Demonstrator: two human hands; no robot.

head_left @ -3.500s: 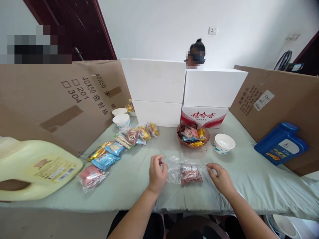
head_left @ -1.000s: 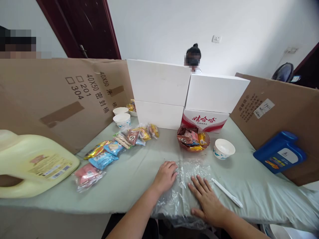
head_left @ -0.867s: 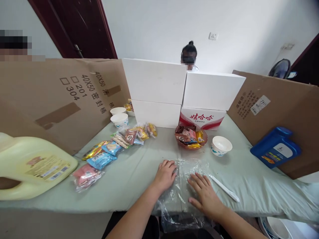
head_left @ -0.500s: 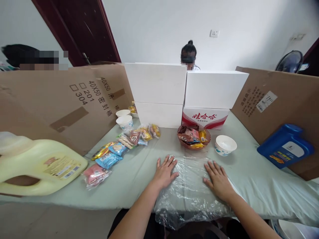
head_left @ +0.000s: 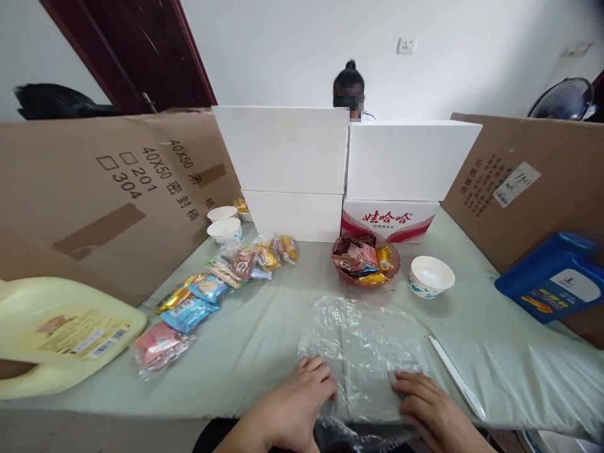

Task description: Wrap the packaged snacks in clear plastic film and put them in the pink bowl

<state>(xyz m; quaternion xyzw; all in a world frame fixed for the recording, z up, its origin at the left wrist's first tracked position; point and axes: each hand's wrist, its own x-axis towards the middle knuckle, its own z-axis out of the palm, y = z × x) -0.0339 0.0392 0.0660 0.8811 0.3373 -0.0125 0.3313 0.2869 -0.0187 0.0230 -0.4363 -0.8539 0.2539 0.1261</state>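
A clear plastic sheet [head_left: 363, 352] lies crinkled on the cloth-covered table, its near part drooping over the front edge. My left hand [head_left: 299, 396] is curled on the sheet's left side, close to the table edge. On the right side, my right hand [head_left: 427, 402] rests with bent fingers closed at the sheet; its thumb is hidden. Beyond the sheet stands a reddish see-through bowl [head_left: 363, 278] filled with wrapped snacks. To its right is a white bowl [head_left: 430, 277] with a blue pattern. A long thin white object [head_left: 457, 377] lies beside my right hand.
Several packaged snacks [head_left: 189, 313] form a row at left, near a pale yellow jug [head_left: 85, 333] and white bowls [head_left: 225, 231]. White boxes [head_left: 292, 151] stand at the back, cardboard [head_left: 94, 189] on both sides. A blue bottle [head_left: 550, 277] is at right. A person [head_left: 349, 88] is behind the boxes.
Both hands have slid back toward me, from lying flat with fingers spread to curled near the table edge. The thin white object right of the sheet now shows. The view has shifted slightly.
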